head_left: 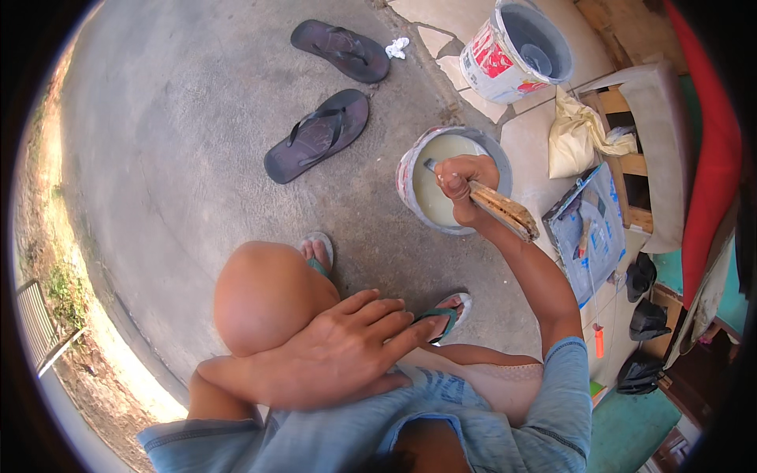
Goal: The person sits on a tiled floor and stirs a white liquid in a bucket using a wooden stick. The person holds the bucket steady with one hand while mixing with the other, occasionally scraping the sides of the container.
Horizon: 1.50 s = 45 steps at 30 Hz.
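Note:
My right hand (467,175) is closed around a worn wooden stick (505,211) above a bucket (497,142). The stick's broad, rough end points back toward my forearm, and a grey tip shows past my fingers over the pale, cloudy liquid (441,197) in the bucket. Whether that tip dips into the liquid I cannot tell. My left hand (347,339) lies across my bent knee with its fingers stretched out and nothing in it.
A second, white-and-red bucket (501,67) with a grey inside stands at the far right. Beside it are a cream cloth bag (572,138) and a paint-marked tray (587,229). Two dark flip-flops (323,134) lie on the concrete floor (189,142). Black shoes (648,319) sit at the right.

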Available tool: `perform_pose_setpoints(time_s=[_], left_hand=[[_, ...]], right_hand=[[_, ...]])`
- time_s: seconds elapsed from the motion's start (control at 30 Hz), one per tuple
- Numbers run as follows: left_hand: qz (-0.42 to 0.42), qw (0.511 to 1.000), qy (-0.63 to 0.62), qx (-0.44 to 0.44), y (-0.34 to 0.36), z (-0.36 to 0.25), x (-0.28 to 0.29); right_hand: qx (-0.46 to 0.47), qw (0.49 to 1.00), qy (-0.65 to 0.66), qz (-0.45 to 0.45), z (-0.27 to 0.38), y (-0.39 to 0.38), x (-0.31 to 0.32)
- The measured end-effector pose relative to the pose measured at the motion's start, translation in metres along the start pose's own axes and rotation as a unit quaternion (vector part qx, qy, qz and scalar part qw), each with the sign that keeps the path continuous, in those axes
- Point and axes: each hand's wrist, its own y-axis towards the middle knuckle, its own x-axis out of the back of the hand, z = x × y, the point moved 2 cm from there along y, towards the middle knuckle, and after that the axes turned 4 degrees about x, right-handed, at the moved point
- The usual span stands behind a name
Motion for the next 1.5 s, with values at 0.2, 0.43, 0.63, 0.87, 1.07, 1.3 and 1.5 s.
perform_pose_setpoints(time_s=[0.2, 0.43, 0.63, 0.87, 1.07, 1.3, 1.5], left_hand=[[-0.068, 0.997, -0.011, 0.022, 0.001, 0.003, 0.007], [-0.295, 0.945, -0.112, 0.087, 0.018, 0.008, 0.035], [-0.34, 0.895, -0.283, -0.056, 0.081, -0.01, -0.005], [-0.417, 0.879, -0.229, 0.032, 0.157, 0.001, -0.011], [-0.407, 0.799, -0.443, -0.007, 0.193, 0.002, 0.025], [-0.444, 0.822, -0.356, 0.029, 0.174, -0.006, 0.013], [-0.513, 0.819, -0.256, -0.027, 0.18, -0.002, 0.013]], right_hand=[[-0.107, 0.987, -0.094, -0.079, -0.002, -0.005, 0.041], [-0.097, 0.995, 0.017, 0.029, 0.037, -0.039, -0.001], [0.178, 0.976, 0.063, -0.107, 0.034, -0.024, -0.034], [0.112, 0.99, -0.081, -0.023, -0.007, -0.013, 0.023], [-0.099, 0.99, -0.067, -0.077, -0.003, -0.007, 0.039], [-0.065, 0.995, 0.038, -0.06, 0.006, -0.018, 0.007], [0.057, 0.996, -0.012, -0.067, -0.011, 0.006, 0.016]])
